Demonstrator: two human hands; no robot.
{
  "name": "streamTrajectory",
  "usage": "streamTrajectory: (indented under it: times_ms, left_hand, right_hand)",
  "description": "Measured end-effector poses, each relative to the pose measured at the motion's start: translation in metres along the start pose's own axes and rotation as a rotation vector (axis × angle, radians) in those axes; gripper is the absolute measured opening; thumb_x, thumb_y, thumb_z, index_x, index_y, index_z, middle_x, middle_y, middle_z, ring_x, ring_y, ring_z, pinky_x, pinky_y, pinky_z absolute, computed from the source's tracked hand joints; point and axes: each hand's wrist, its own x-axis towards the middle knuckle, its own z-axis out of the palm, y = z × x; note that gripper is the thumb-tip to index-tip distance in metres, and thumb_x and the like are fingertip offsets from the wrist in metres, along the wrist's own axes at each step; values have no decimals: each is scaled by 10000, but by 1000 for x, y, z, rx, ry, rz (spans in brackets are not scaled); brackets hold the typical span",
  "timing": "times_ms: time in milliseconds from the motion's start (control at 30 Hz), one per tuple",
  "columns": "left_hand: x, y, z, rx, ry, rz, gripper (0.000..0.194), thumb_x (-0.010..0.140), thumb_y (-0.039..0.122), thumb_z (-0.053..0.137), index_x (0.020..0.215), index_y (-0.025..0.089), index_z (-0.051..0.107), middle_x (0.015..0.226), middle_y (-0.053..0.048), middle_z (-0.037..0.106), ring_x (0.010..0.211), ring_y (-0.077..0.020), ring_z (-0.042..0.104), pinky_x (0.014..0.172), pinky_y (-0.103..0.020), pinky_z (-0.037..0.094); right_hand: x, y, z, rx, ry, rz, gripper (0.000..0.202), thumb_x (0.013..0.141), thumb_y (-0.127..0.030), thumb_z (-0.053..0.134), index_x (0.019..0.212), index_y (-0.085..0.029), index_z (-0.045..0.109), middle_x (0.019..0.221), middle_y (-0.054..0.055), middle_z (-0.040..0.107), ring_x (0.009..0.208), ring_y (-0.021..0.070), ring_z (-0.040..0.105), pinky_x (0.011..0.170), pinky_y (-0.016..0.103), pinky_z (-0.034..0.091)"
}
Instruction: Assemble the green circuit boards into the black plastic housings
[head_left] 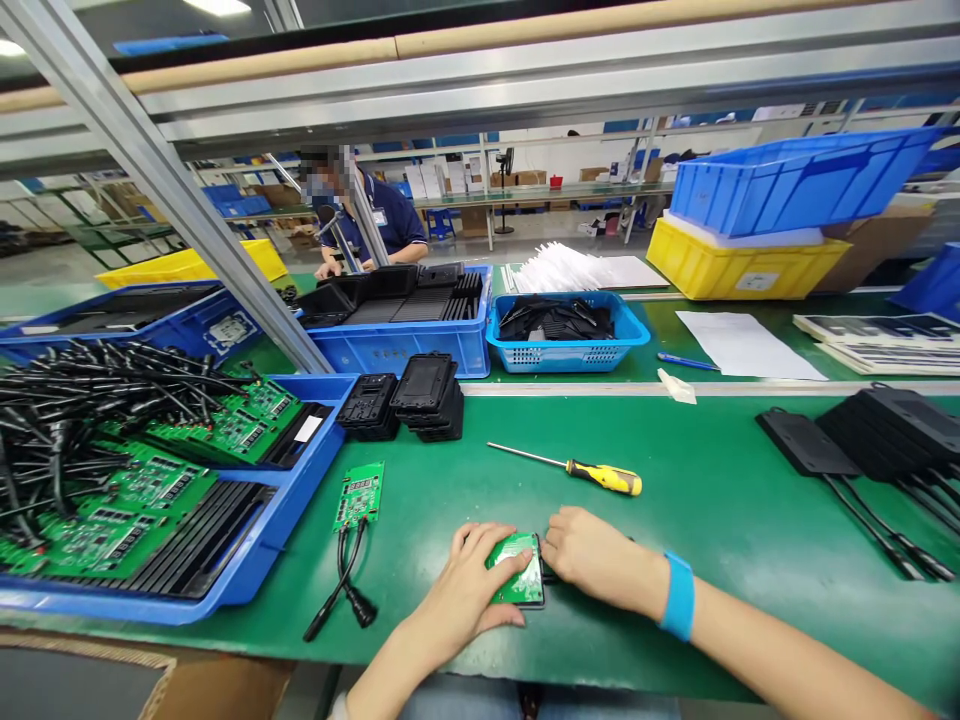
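Note:
A green circuit board lies in front of me on the bench, a dark edge showing along its right and lower sides. My left hand grips it, with the thumb across its face and the fingers over the far side. Against the board's right edge, my right hand is closed on black cable, mostly hidden under the fingers. A second circuit board with two black connector leads lies to the left. Beyond my hands rests a yellow-and-black screwdriver.
On the left, a blue bin holds boards, cables and black panels. Black plastic housings are stacked behind. Cabled black units lie right. A light-blue basket and a blue crate stand farther back; a person sits beyond.

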Motion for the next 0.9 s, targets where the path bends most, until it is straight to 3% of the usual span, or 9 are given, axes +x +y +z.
streamTrajectory:
  times_ms: [167, 333, 433, 600, 733, 833, 900]
  left_hand:
    - [-1, -2, 0, -5, -4, 0, 595, 779, 515, 679, 1286, 247, 524, 1286, -164, 540, 1159, -308, 510, 936, -509, 440]
    - [0, -2, 0, 41, 2, 43, 586, 808, 546, 628, 1284, 219, 530, 1404, -191, 473, 1252, -334, 454, 984, -558, 418]
    - [1, 2, -1, 54, 3, 43, 472, 878, 433, 611, 1283, 205, 523, 1368, -147, 533, 1231, -297, 484, 1009, -535, 428]
    - [3, 6, -2, 79, -32, 54, 404, 887, 331, 624, 1242, 161, 536, 1339, -150, 556, 1155, -296, 525, 929, -479, 504]
    - [2, 4, -1, 72, -18, 55, 391, 903, 346, 600, 1247, 176, 528, 1336, -148, 555, 1151, -295, 526, 923, -482, 505]
    - [1, 4, 0, 73, 1, 60, 426, 891, 361, 617, 1256, 166, 519, 1329, -151, 563, 1156, -296, 527, 943, -484, 493]
    - [2, 6, 0, 101, 4, 65, 422, 874, 343, 642, 1237, 157, 532, 1322, -156, 567, 1154, -303, 529, 941, -485, 491]
  right_hand:
    - [-6, -9, 7, -49, 14, 60, 177, 922, -128, 505, 794, -153, 625, 699, 49, 638, 650, 184, 528, 613, 330, 329]
    - [-21, -15, 6, 10, 78, 212, 147, 954, -171, 493, 998, -185, 633, 945, 61, 653, 843, 198, 548, 716, 329, 393]
    - [-33, -17, 6, 143, 165, 324, 201, 977, -208, 459, 1108, -213, 612, 1106, 68, 630, 936, 191, 555, 789, 321, 434]
    - [-59, 8, 8, 197, 223, 330, 272, 997, -200, 396, 1021, -203, 667, 910, 60, 653, 828, 172, 579, 737, 303, 464]
    - [-72, 25, 3, 83, 209, 371, 415, 917, -52, 443, 1157, -308, 664, 1098, 95, 634, 1016, 227, 593, 835, 390, 487]
    - [-66, 8, 0, -46, 203, 448, 452, 859, -17, 465, 1212, -239, 641, 1266, 166, 582, 1178, 321, 538, 915, 520, 472]
    - [-58, -11, 3, 16, 214, 410, 377, 895, -100, 493, 1246, -183, 601, 1276, 159, 597, 1166, 288, 564, 968, 492, 475]
